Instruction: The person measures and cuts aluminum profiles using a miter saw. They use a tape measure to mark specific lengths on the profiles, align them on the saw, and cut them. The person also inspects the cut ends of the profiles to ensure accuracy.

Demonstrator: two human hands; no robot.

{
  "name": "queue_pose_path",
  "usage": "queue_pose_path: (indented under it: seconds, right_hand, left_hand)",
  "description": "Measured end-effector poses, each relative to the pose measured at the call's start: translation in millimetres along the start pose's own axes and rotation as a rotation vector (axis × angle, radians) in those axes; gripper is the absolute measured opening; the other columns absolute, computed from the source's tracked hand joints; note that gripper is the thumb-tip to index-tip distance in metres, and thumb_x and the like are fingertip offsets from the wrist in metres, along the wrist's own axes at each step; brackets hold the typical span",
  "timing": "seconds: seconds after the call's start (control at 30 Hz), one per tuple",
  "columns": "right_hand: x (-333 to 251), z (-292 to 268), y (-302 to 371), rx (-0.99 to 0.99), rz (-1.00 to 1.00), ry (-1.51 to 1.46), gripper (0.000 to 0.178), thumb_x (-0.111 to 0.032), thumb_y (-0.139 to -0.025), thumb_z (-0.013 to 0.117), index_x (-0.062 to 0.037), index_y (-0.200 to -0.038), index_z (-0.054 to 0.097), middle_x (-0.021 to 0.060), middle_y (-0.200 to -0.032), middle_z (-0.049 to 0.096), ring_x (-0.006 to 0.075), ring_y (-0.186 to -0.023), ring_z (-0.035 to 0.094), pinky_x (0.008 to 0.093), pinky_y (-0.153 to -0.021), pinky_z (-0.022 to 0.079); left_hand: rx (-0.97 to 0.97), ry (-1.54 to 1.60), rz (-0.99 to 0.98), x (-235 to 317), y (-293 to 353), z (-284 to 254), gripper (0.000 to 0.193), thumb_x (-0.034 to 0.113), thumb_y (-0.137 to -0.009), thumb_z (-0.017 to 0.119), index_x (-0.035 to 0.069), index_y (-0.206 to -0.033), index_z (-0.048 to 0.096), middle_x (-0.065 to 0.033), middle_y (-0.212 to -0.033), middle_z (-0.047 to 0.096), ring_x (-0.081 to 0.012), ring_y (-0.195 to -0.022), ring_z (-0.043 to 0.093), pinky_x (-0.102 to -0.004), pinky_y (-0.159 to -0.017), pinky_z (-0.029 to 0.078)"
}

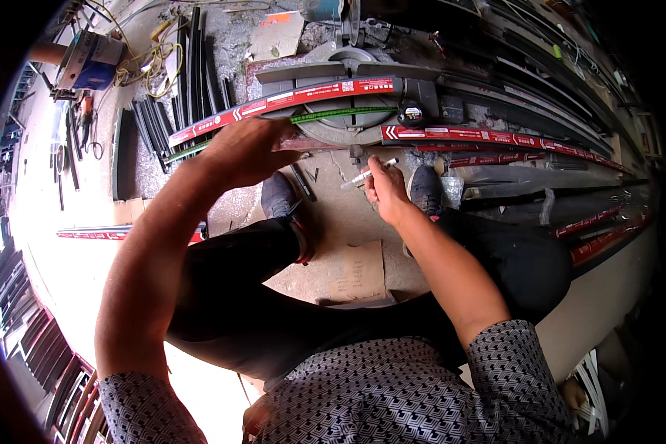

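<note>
My left hand (pixel 250 150) is over the near edge of a long profile strip with red film (pixel 288 97), its thumb held apart from the other fingers. The fingertips are partly hidden. Beneath that hand runs the green blade of a tape measure (pixel 344 112), stretched along the strip. Its black case (pixel 412 114) rests at the right end of the blade. In my right hand (pixel 386 189) is a white marker pen (pixel 368 172), pinched and pointing down to the left. The strip lies across the grey round base of a mitre saw (pixel 340 134).
Another red-filmed strip (pixel 496 136) extends right from the saw. Dark profiles (pixel 196 63) lie at the far left, near a yellow cord (pixel 155 59) and a bucket (pixel 89 59). Scissors (pixel 95 150) are on the floor. A flat cardboard piece (pixel 359 272) lies between my legs.
</note>
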State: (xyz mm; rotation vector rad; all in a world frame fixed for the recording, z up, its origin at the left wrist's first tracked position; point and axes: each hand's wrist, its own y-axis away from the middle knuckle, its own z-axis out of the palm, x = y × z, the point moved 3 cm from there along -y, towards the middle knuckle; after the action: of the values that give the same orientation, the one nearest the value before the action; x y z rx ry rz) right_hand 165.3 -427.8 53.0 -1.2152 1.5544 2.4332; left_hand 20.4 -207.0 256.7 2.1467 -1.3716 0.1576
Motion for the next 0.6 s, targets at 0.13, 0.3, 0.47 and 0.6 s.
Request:
queue_pose_path:
  seconds: [0.13, 0.3, 0.47, 0.6]
  right_hand:
    - [39.0, -24.6, -18.5, 0.077, 0.247, 0.149, 0.037, -0.041, -0.102, 0.065, -0.0046, -0.096, 0.065, 0.0035, -0.069, 0.062, 0.0087, -0.05, 0.047, 0.0262, -0.044, 0.037]
    - [20.6, -31.8, -30.8, 0.204, -0.116, 0.741, 0.038, -0.039, -0.098, 0.07, -0.0015, -0.101, 0.066, 0.0062, -0.076, 0.072, 0.0123, -0.058, 0.06, 0.0307, -0.054, 0.05]
    - [-79.4, -23.5, -38.8, 0.51, -1.058, 1.169, 0.047, -0.028, -0.087, 0.078, -0.0063, -0.125, 0.059, 0.0181, -0.11, 0.065, 0.0352, -0.105, 0.063, 0.0458, -0.091, 0.052]
    - [-123.4, -37.5, -72.3, 0.54, -1.008, 1.451, 0.07, -0.037, -0.083, 0.081, -0.0055, -0.14, 0.055, 0.0227, -0.135, 0.054, 0.042, -0.127, 0.051, 0.0513, -0.109, 0.043]
  left_hand:
    - [-0.123, -0.062, -0.183, -65.4, 19.3, -10.9, 0.035, 0.035, -0.097, 0.071, 0.004, -0.113, 0.068, -0.0164, -0.099, 0.076, -0.0355, -0.097, 0.073, -0.047, -0.084, 0.055]
    - [-0.169, -0.002, -0.377, -147.1, 27.0, 33.6, 0.036, 0.034, -0.095, 0.072, 0.002, -0.111, 0.069, -0.0179, -0.098, 0.077, -0.0342, -0.095, 0.074, -0.0455, -0.085, 0.056]
    - [-0.09, 0.268, -0.454, -204.3, 34.7, 113.6, 0.033, 0.03, -0.097, 0.072, -0.002, -0.105, 0.069, -0.0154, -0.092, 0.075, -0.0263, -0.089, 0.073, -0.0399, -0.084, 0.057]
    - [-0.168, 0.376, -0.49, -204.5, 23.9, 154.1, 0.038, 0.037, -0.096, 0.072, 0.0, -0.107, 0.07, -0.0173, -0.098, 0.076, -0.0311, -0.094, 0.074, -0.0413, -0.086, 0.057]
